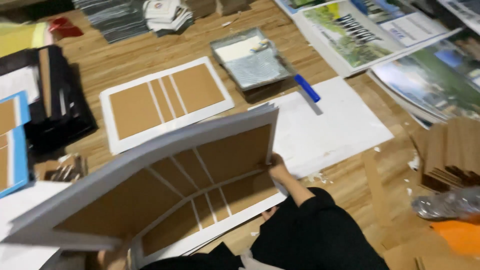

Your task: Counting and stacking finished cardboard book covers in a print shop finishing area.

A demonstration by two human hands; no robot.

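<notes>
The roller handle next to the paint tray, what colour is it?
Blue: the roller handle beside the paint tray, clearest in the head view.

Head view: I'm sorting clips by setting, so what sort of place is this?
Probably a bookbinding or print-finishing workshop: white sheets with glued brown cardboard panels, a glue tray with a blue-handled roller, and stacks of printed covers on the wooden surface.

Brown cardboard cover point(165, 192) with white stripes and border; blue roller handle point(306, 88).

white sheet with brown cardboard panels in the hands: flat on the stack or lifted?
Lifted. The white sheet with brown cardboard panels tilts up off the stack; right hand grips its edge.
</notes>
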